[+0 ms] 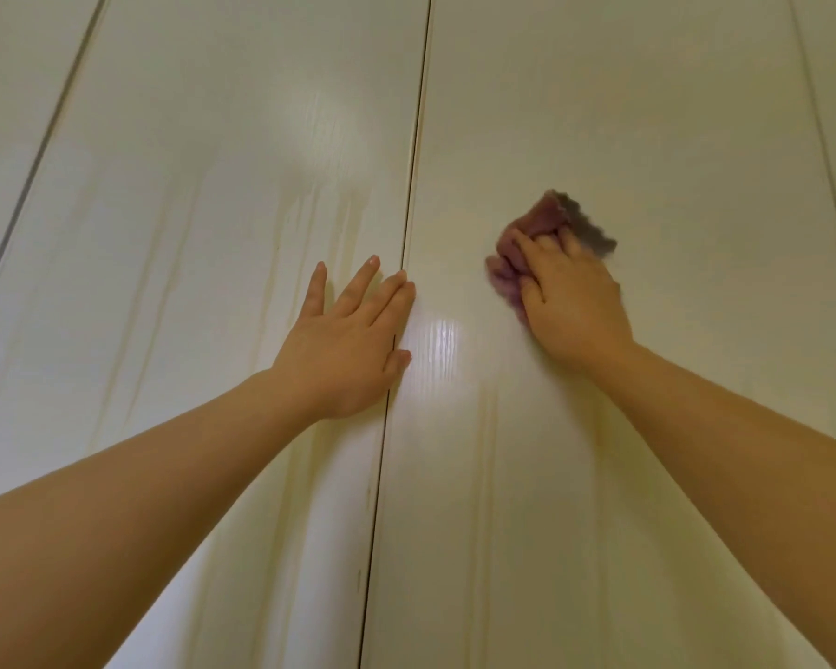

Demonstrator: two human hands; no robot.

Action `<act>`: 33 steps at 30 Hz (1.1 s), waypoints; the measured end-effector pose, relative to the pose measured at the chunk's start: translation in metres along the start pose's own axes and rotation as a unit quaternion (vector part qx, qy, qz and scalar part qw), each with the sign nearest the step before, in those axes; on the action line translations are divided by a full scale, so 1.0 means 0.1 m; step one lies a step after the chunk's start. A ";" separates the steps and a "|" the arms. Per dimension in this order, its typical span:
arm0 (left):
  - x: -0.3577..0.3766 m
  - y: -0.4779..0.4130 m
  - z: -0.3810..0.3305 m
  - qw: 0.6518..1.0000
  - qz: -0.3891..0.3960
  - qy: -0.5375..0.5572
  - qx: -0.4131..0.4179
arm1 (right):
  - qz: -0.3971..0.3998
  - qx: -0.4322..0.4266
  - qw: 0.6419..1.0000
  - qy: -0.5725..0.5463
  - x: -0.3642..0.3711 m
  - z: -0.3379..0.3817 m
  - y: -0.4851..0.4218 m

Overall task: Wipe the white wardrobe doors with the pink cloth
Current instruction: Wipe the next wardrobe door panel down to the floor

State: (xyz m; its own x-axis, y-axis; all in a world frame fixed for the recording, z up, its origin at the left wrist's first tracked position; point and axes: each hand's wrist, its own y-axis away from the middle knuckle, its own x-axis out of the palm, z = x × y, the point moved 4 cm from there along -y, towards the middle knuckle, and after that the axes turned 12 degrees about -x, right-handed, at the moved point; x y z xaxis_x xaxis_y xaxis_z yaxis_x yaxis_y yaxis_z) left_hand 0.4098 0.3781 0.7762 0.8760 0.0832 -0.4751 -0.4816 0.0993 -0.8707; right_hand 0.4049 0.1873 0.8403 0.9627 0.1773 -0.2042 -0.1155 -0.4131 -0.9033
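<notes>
Two glossy white wardrobe doors fill the view, a left door (pixel 203 234) and a right door (pixel 672 137), meeting at a thin dark vertical gap (pixel 413 185). My right hand (pixel 573 301) presses a bunched pink cloth (pixel 527 234) flat against the right door, a little right of the gap. The cloth is blurred and sticks out above and to the left of my fingers. My left hand (pixel 346 347) lies flat on the left door with fingers spread, its fingertips and thumb touching the gap edge.
Another door seam (pixel 39 152) runs diagonally at the far left, and a faint one (pixel 821 137) at the far right. A bright light reflection (pixel 442 338) shines on the right door between my hands.
</notes>
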 end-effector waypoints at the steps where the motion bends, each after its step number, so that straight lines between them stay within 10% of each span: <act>1: 0.00 0.02 0.00 1.000 -0.008 -0.007 0.001 | -0.016 0.011 1.000 0.004 0.02 0.03 0.05; 7: 0.03 0.15 -0.02 1.000 -0.016 -0.016 -0.008 | 0.038 -0.256 0.965 0.039 0.20 0.37 0.53; 11: 0.04 0.15 -0.06 0.999 -0.018 0.010 -0.035 | 0.010 -0.050 0.999 -0.005 0.06 0.15 0.17; 16: 0.06 0.17 -0.07 0.998 -0.016 0.027 -0.056 | 0.056 -0.283 0.957 0.012 0.25 0.55 0.63; 20: 0.01 0.16 -0.09 0.997 -0.015 0.037 -0.062 | -0.002 -0.077 0.996 -0.035 0.10 0.17 0.21; 25: 0.02 0.17 -0.08 0.998 0.006 0.027 -0.064 | 0.044 -0.287 0.956 0.038 0.30 0.38 0.75; 30: 0.03 0.17 -0.06 0.998 -0.005 0.024 -0.056 | -0.013 -0.041 0.999 0.012 0.07 -0.04 0.36; 33: 0.06 0.18 -0.12 0.997 -0.009 0.031 -0.063 | 0.025 -0.199 0.979 0.047 0.30 0.37 0.86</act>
State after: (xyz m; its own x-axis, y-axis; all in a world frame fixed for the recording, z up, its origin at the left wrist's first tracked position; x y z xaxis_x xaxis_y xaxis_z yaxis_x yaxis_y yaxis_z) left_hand 0.4064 0.3682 0.7559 0.8867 0.0198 -0.4620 -0.4615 -0.0254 -0.8868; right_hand 0.4152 0.1900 0.7422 0.9785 0.0730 -0.1929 -0.0772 -0.7376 -0.6708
